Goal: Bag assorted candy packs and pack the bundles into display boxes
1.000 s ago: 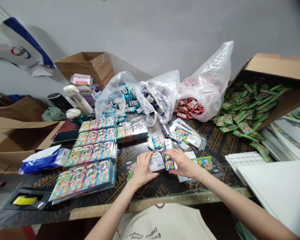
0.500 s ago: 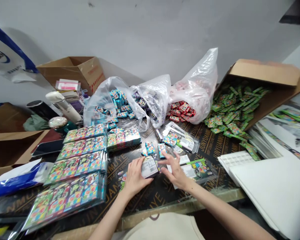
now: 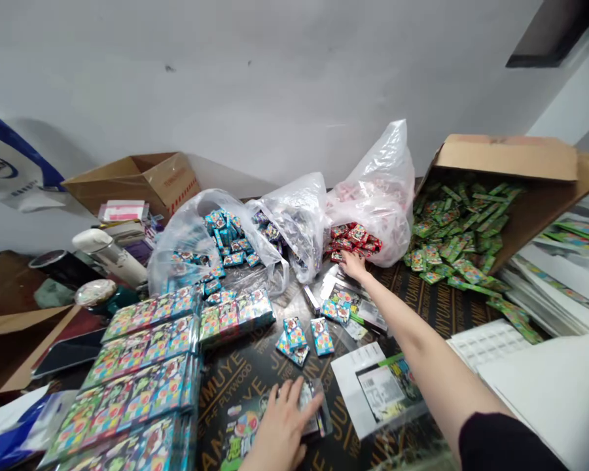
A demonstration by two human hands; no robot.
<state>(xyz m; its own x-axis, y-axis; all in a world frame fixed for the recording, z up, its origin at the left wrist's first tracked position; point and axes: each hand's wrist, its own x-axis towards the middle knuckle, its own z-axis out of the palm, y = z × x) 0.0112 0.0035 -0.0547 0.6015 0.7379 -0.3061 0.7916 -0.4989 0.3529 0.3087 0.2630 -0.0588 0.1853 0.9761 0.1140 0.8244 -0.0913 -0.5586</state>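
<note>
My left hand (image 3: 282, 422) lies with fingers spread on a clear plastic package with a printed card (image 3: 245, 425), near the table's front edge. My right hand (image 3: 354, 266) is stretched out to the pile of small red boxes (image 3: 357, 234) at the mouth of a clear plastic bag (image 3: 390, 216). Its fingertips meet the nearest red boxes, but whether they grip one is hidden. Between the hands lie several small blue boxes (image 3: 322, 336) and a dark purple box (image 3: 311, 299). Another printed package (image 3: 390, 386) rests on a white sheet (image 3: 346, 374) under my right forearm.
Stacks of finished-looking multi-box packs (image 3: 142, 386) fill the left side. Bags of blue boxes (image 3: 230, 239) and purple boxes (image 3: 269, 229) stand at the back. A tipped carton (image 3: 510, 154) spills green packets (image 3: 464, 222). White sheets (image 3: 550, 360) lie at right; bottles (image 3: 110, 255) at left.
My right hand has left the package in front of me and moved forward to the red boxes. My left hand stays on the package, its fingers now spread. The view has shifted.
</note>
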